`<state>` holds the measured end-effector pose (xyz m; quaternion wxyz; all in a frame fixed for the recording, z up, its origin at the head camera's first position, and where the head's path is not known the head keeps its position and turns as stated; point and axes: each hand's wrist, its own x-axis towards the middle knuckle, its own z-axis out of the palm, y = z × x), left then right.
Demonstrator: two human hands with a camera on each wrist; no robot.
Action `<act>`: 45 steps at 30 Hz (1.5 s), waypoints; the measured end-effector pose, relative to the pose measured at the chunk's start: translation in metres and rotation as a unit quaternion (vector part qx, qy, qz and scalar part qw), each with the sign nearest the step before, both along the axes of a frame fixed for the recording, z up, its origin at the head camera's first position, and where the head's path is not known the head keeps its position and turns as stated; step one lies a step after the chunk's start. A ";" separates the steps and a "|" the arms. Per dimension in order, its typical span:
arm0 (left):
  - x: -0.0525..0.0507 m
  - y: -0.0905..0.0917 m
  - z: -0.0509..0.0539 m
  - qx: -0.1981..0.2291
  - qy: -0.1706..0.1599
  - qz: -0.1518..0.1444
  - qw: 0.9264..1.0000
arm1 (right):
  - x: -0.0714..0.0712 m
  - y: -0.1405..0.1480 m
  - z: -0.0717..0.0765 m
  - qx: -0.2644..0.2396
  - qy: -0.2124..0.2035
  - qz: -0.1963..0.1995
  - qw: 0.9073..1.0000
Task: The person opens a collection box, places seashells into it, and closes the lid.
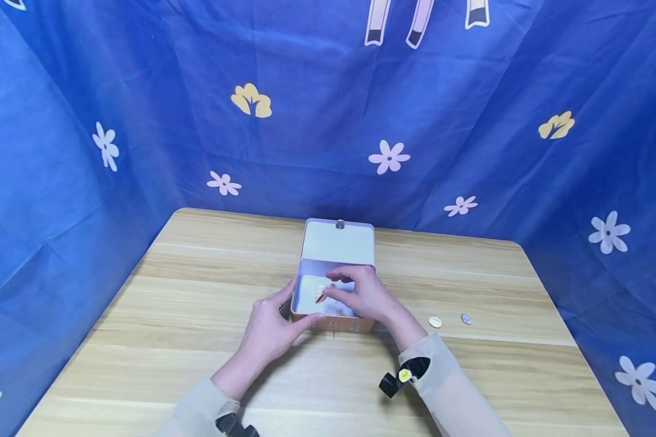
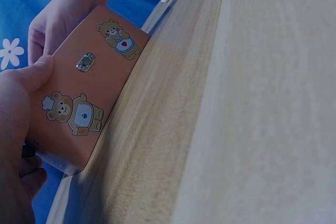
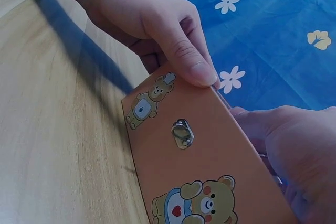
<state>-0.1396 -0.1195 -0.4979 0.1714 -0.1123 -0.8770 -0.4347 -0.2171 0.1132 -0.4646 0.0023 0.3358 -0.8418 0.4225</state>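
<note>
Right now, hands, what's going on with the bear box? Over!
Left hand holding bear box, near left corner. Right hand inside, at small red-and-white piece; grip unclear. Lid open, not in the way.

The right hand (image 1: 365,294) partly obscures the inside of the box (image 1: 341,326); the red-and-white item (image 1: 320,295) at this hand is too small to identify, as are the yellowish piece (image 1: 435,322) and bluish piece (image 1: 466,318) on the surface (image 1: 208,358). Right-wrist view: bear picture (image 3: 202,203) cut off by bottom edge.
</note>
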 end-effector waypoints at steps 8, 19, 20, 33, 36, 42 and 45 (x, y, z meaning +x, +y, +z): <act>0.000 0.000 -0.003 0.000 -0.013 0.002 1.000 | 0.009 0.019 0.007 -0.043 0.037 -0.023 0.998; 0.000 -0.003 -0.006 0.007 -0.019 0.006 1.000 | 0.027 0.078 0.013 -0.024 0.040 -0.079 0.996; 0.000 -0.003 -0.005 0.008 -0.019 0.006 1.000 | 0.028 0.084 0.013 -0.021 0.040 -0.085 0.995; 0.001 0.000 -0.004 0.010 -0.027 0.006 1.000 | 0.045 0.153 -0.001 0.009 0.047 -0.169 0.985; 0.000 0.000 -0.005 0.009 -0.030 0.007 0.999 | 0.047 0.167 -0.006 0.013 0.046 -0.188 0.981; 0.000 0.000 -0.005 0.008 -0.031 0.007 0.999 | 0.052 0.187 -0.017 0.014 0.017 -0.204 0.979; -0.001 0.001 -0.005 0.007 -0.028 0.007 1.000 | 0.054 0.194 -0.023 0.016 0.004 -0.199 0.980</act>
